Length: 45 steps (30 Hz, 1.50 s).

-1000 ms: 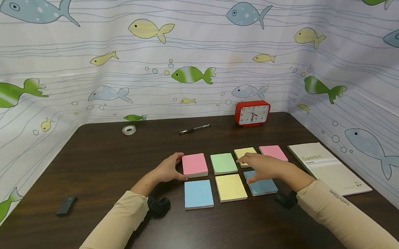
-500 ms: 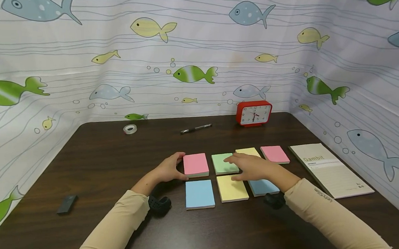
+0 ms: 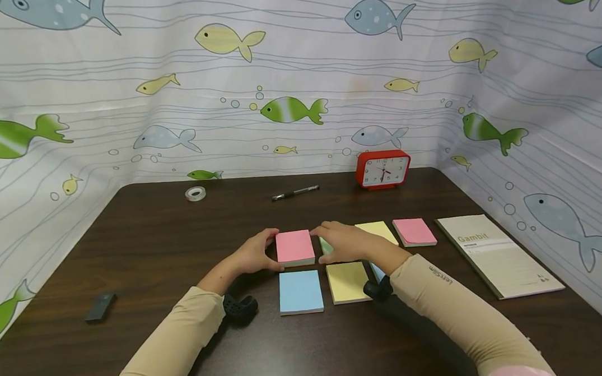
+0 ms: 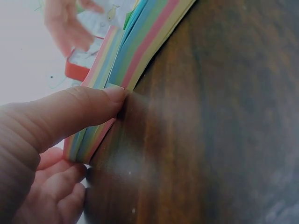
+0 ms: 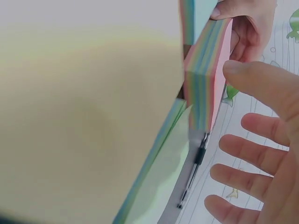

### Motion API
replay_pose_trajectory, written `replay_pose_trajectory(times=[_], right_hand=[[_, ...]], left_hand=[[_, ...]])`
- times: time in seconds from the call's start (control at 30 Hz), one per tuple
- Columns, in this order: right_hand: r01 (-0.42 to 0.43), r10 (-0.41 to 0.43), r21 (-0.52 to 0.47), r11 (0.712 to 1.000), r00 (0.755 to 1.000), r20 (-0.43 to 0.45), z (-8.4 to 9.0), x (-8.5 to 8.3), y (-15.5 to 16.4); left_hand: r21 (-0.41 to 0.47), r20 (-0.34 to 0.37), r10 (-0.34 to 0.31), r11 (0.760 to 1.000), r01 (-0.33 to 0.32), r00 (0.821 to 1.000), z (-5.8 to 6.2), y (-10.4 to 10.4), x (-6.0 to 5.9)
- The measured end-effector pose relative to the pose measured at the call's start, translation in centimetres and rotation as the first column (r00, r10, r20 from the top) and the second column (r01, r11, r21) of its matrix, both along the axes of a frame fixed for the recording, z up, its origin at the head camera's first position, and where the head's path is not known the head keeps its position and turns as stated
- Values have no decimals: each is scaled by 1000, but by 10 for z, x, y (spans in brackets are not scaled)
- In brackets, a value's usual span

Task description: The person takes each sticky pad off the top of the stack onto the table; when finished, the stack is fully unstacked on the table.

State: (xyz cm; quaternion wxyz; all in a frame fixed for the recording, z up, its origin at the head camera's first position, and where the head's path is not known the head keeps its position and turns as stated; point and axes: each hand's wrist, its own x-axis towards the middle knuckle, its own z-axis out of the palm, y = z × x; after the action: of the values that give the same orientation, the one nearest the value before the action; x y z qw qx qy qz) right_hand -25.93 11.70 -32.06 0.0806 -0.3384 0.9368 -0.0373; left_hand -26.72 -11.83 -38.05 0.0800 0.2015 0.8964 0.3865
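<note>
My left hand [image 3: 251, 256] holds the left side of a thick pink sticky note pad [image 3: 295, 247], thumb at its near corner and fingers at the far one. In the left wrist view, the thumb [image 4: 79, 111] lies against the pad's striped edge. My right hand [image 3: 346, 243] is over the green sticky note pad [image 3: 324, 245], hiding most of it. Its spread fingertips come close to the pink pad's right side, and the right wrist view shows nothing in its fingers [image 5: 254, 149]. A light blue pad [image 3: 301, 292] and a yellow pad [image 3: 348, 282] lie nearer me.
Behind my right hand lie another yellow pad [image 3: 379, 230] and a smaller pink pad [image 3: 414, 232]; a mostly hidden blue pad [image 3: 377, 272] is under the wrist. A notebook [image 3: 497, 255], red clock [image 3: 383, 169], pen [image 3: 296, 193], tape roll [image 3: 195, 193] and dark block [image 3: 101, 308] surround them.
My right hand has moved left from above the back yellow and blue pads, across the green pad, to the pink pad's right side. The left hand has stayed at the pink pad.
</note>
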Motion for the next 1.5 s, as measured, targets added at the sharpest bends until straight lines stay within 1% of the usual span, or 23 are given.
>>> replay_pose_trajectory(times=[0.2, 0.4, 0.67, 0.8, 0.9, 1.07, 1.2, 1.37, 1.5], right_hand=[[15, -16, 18, 1000, 1000, 6, 0, -12, -19], [27, -29, 39, 999, 999, 45, -3, -24, -30], [33, -51, 151, 988, 992, 116, -9, -36, -45], [16, -38, 199, 980, 993, 109, -10, -39, -50], [10, -28, 213, 977, 996, 80, -10, -39, -51], [6, -13, 173, 985, 999, 37, -10, -38, -48], [8, -12, 131, 991, 1000, 26, -9, -38, -42], [17, -21, 100, 995, 999, 40, -4, -36, -34], [29, -33, 64, 998, 998, 54, 0, -31, -29]], left_hand=[[10, 10, -4, 1000, 4, 1000, 2, 1, 1], [13, 5, -4, 1000, 4, 1000, 1, 0, 1], [2, 8, -6, 1000, 6, 1000, 2, 1, 0], [13, 8, -19, 1000, 19, 1000, 3, 2, 0], [18, 10, -15, 1000, 15, 1000, 3, 2, 0], [23, 12, -4, 1000, 4, 1000, 1, 0, 0], [25, 12, -11, 1000, 11, 1000, 2, 1, 0], [12, 12, -18, 1000, 18, 1000, 2, 1, -1], [9, 31, -3, 1000, 3, 1000, 2, 1, 2]])
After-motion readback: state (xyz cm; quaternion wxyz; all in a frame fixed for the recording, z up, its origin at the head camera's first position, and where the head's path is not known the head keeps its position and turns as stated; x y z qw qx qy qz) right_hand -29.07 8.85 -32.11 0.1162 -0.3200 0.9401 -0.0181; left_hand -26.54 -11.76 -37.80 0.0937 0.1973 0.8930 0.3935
